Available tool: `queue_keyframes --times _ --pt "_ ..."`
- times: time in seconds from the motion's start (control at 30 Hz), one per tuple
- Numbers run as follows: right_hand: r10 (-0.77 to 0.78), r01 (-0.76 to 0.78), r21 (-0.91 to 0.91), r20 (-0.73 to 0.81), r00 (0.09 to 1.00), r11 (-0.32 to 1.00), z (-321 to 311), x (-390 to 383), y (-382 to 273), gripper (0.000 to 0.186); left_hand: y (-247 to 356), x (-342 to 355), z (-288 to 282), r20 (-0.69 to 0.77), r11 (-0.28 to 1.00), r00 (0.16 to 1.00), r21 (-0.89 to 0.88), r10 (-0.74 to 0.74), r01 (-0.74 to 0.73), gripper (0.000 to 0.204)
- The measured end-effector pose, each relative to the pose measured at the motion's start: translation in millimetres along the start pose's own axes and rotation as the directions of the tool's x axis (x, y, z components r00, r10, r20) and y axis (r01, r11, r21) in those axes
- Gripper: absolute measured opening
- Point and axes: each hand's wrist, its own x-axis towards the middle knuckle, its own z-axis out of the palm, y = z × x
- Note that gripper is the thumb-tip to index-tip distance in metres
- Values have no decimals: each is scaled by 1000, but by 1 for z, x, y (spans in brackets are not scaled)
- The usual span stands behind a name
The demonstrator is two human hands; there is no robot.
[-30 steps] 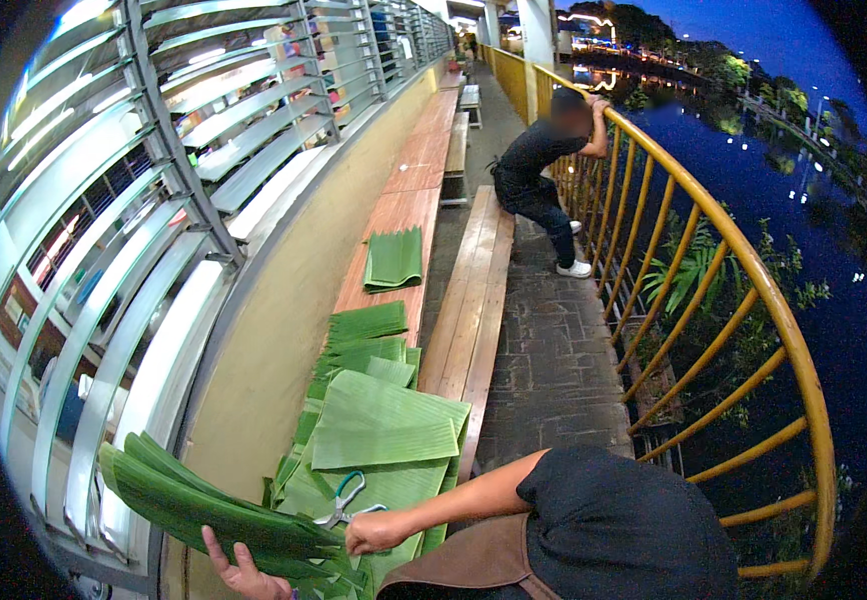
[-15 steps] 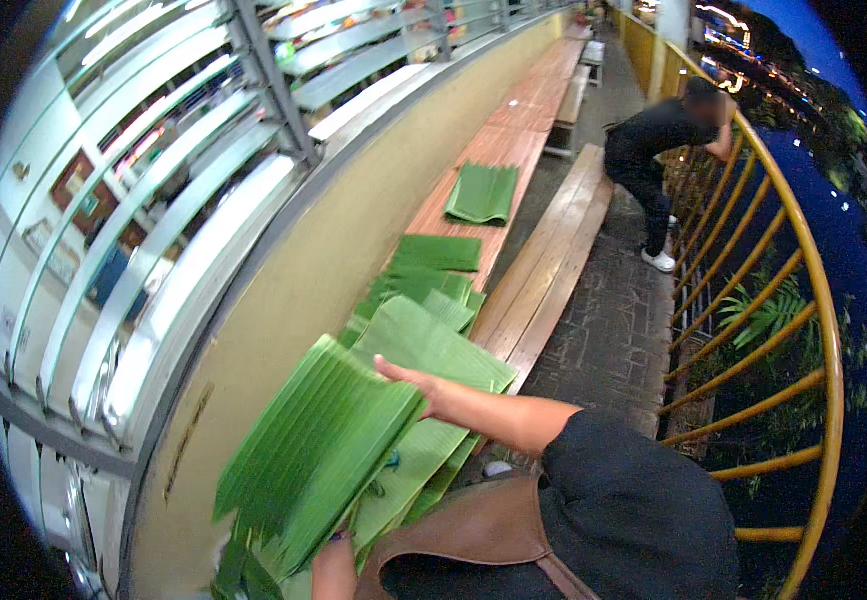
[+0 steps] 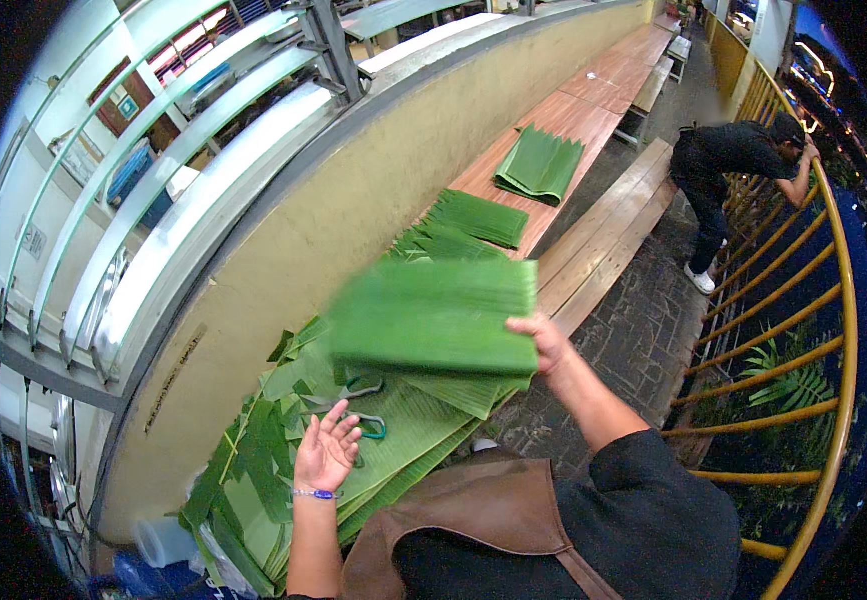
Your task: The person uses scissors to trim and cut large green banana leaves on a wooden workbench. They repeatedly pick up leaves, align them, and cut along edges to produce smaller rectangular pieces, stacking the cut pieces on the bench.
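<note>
My right hand (image 3: 546,345) grips the right edge of a bundle of banana leaves (image 3: 434,318), which is lifted over the table and blurred by motion. Palm up and fingers spread, my left hand (image 3: 328,450) is empty, beside a pair of scissors (image 3: 374,428) with teal handles. Under both hands lies a layer of large banana leaves (image 3: 429,435). Torn leaf strips (image 3: 254,460) are heaped left of my left hand. Farther along the table are a flat stack of cut leaves (image 3: 479,217) and a folded leaf bundle (image 3: 542,163).
The long wooden table (image 3: 594,105) runs along a yellowish wall (image 3: 284,220), with a bench (image 3: 604,235) on its right. A person in dark clothes (image 3: 739,160) leans on the yellow railing (image 3: 834,330). A whitish container (image 3: 162,542) sits at the lower left.
My right hand has swung the leaf bundle away from me and to the right. My left hand, earlier mostly hidden under the leaves, is now free and spread. The view has shifted.
</note>
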Motion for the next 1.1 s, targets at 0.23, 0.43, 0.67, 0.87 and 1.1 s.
queue_keyframes --times 0.23,0.43,0.67,0.87,1.1 --pt "-604 611 -92 -325 728 786 -36 58 -105 48 -4 -33 -18 -355 993 928 20 117 -117 41" --pt "-640 702 -4 -415 647 712 -76 209 -192 46 -11 -83 -24 -490 959 825 113 281 -259 38" --pt "-228 189 -128 -535 813 974 -83 310 -144 47 -33 -142 -26 -581 898 685 250 439 -363 34" --pt "-183 258 -674 182 966 692 24 210 56 22 -45 -187 -44 -657 874 578 395 483 -282 30" --pt "191 628 -712 601 776 -314 95 83 237 51 -37 -200 -90 -648 794 597 607 473 30 31"
